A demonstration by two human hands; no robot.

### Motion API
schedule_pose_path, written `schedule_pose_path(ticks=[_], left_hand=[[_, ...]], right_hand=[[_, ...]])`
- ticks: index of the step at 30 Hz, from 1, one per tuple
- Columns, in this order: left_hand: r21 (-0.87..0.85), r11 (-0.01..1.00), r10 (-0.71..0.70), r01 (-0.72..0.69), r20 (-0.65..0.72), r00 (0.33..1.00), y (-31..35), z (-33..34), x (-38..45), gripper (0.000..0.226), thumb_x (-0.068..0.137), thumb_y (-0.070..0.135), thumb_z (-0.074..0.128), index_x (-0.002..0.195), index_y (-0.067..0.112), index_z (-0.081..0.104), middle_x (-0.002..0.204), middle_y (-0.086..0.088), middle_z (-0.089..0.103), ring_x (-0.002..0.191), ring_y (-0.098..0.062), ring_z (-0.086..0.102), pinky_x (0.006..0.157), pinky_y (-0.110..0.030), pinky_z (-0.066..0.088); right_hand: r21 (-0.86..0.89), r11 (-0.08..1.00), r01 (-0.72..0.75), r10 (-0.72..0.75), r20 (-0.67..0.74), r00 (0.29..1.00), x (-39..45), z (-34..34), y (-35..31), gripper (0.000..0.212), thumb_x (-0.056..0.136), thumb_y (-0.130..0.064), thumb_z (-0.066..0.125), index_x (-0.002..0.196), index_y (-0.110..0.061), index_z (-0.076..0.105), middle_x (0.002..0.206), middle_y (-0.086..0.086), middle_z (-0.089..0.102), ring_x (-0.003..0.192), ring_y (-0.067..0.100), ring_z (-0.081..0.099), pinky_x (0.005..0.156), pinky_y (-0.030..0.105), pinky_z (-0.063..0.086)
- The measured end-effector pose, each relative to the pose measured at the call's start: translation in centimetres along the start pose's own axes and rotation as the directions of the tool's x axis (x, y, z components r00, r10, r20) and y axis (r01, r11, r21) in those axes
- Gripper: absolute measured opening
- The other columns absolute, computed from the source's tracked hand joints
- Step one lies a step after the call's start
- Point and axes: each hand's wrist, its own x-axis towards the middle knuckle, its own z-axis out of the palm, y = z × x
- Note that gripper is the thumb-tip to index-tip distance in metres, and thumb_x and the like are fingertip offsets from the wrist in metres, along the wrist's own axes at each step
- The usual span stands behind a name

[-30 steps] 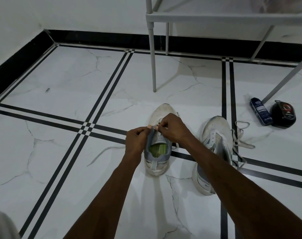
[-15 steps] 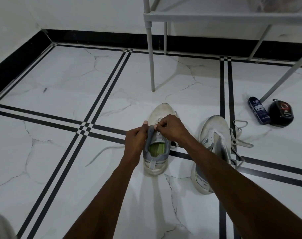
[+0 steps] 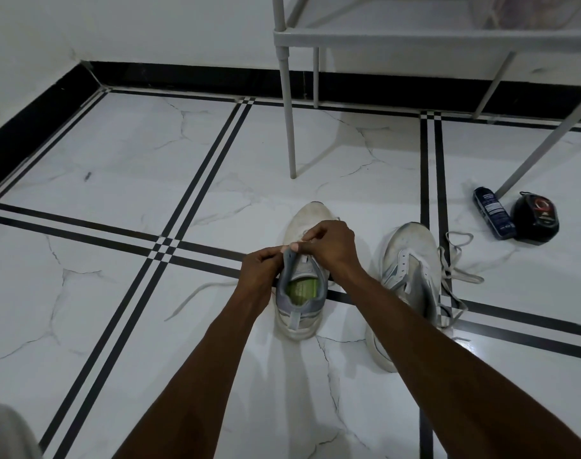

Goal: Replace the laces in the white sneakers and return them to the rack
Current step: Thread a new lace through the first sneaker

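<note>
A white sneaker (image 3: 300, 313) with a grey collar and green insole stands upright on the floor, toe pointing away. My left hand (image 3: 259, 274) grips the left side of its tongue and collar. My right hand (image 3: 329, 246) pinches a white lace over the eyelets near the tongue. One loose lace end (image 3: 196, 294) trails across the floor to the left. The second white sneaker (image 3: 405, 276) lies tipped on its side to the right, its loosened laces (image 3: 454, 256) spilling onto the tiles.
A grey metal shoe rack (image 3: 415, 36) stands at the back, its legs (image 3: 290, 127) reaching the floor just beyond the shoes. A blue bottle (image 3: 493, 213) and a round black container (image 3: 536, 221) lie at the right. White marble floor with black stripes; black skirting along the walls.
My hands stayed on the sneaker's tongue; the fingers shifted slightly, and the right hand's pinch on the lace rose a little.
</note>
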Motion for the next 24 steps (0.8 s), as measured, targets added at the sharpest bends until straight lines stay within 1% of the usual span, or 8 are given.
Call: schedule_pose_path(ticks=[5,10,13,15,17,19,22,24], left_hand=[[0.12,0.992,0.058,-0.046,-0.102,0.993,-0.3,0.8,0.3,0.014,0.097,0.013,0.065,0.097,0.008,0.078,0.091,-0.009,0.077,0.088,-0.023,0.073,0.082,-0.037,0.061],[0.163,0.986,0.061,-0.02,-0.252,0.966,0.0,0.7,0.2,0.015,0.098,0.012,0.06,0.102,0.004,0.072,0.097,-0.011,0.074,0.083,-0.021,0.068,0.081,-0.037,0.059],[0.069,0.992,-0.034,0.104,-0.647,0.761,0.4,-4.3,1.1,0.024,0.098,0.01,0.053,0.101,-0.007,0.069,0.094,-0.018,0.068,0.085,-0.029,0.063,0.082,-0.039,0.054],[0.135,0.986,0.045,0.097,-0.78,0.624,0.4,-7.3,1.3,0.022,0.091,0.005,0.053,0.101,-0.004,0.07,0.1,-0.018,0.07,0.097,-0.031,0.065,0.09,-0.038,0.051],[0.353,0.932,0.32,-0.085,-0.688,0.651,0.6,-7.1,1.1,0.021,0.09,0.009,0.063,0.109,0.003,0.067,0.106,-0.015,0.068,0.107,-0.03,0.062,0.097,-0.04,0.046],[0.549,0.768,0.563,-0.329,-0.336,0.755,0.5,-4.9,1.0,0.032,0.09,0.027,0.073,0.119,0.016,0.066,0.114,-0.004,0.063,0.113,-0.018,0.053,0.101,-0.035,0.037],[0.651,0.62,0.525,-0.438,0.07,0.848,-0.1,-2.5,1.6,0.027,0.078,0.058,0.074,0.097,0.039,0.073,0.115,0.009,0.064,0.116,-0.01,0.053,0.1,-0.029,0.031],[0.636,0.671,0.48,-0.381,0.018,0.877,-0.5,-1.9,1.7,0.02,0.075,0.062,0.073,0.079,0.042,0.07,0.105,0.01,0.068,0.112,-0.019,0.06,0.093,-0.036,0.043]], right_hand=[[-0.248,0.96,0.127,-0.102,0.109,0.989,-1.7,0.4,-0.1,0.05,0.082,-0.054,0.072,0.074,-0.005,0.078,0.069,0.01,0.071,0.066,0.018,0.064,0.068,0.028,0.05],[-0.203,0.979,0.003,0.03,0.161,0.986,-1.6,0.3,0.0,0.03,0.084,-0.026,0.069,0.083,0.004,0.075,0.079,0.017,0.071,0.078,0.03,0.067,0.062,0.029,0.046],[-0.184,0.983,0.006,0.022,0.146,0.989,-1.7,0.0,1.0,0.028,0.08,-0.018,0.066,0.085,0.009,0.072,0.092,0.027,0.07,0.081,0.033,0.067,0.062,0.029,0.045],[-0.165,0.986,0.017,0.009,0.153,0.988,-1.8,-0.1,1.3,0.025,0.082,-0.019,0.067,0.083,0.006,0.074,0.091,0.025,0.071,0.081,0.03,0.067,0.061,0.026,0.044],[-0.153,0.988,0.024,0.002,0.166,0.986,-1.6,0.0,1.1,0.023,0.084,-0.02,0.068,0.083,0.0,0.077,0.089,0.021,0.073,0.089,0.029,0.067,0.067,0.026,0.048],[-0.158,0.987,0.034,-0.003,0.192,0.981,-1.2,0.1,1.1,0.022,0.085,-0.023,0.068,0.086,-0.004,0.079,0.094,0.018,0.073,0.097,0.027,0.065,0.081,0.027,0.051],[-0.162,0.986,0.033,0.004,0.219,0.976,-0.8,0.4,1.4,0.025,0.085,-0.035,0.071,0.095,-0.014,0.079,0.112,0.014,0.07,0.114,0.024,0.06,0.097,0.036,0.052],[-0.157,0.987,0.033,0.004,0.225,0.974,-0.8,0.3,1.6,0.034,0.085,-0.041,0.073,0.103,-0.013,0.078,0.12,0.011,0.067,0.116,0.02,0.059,0.102,0.036,0.05]])
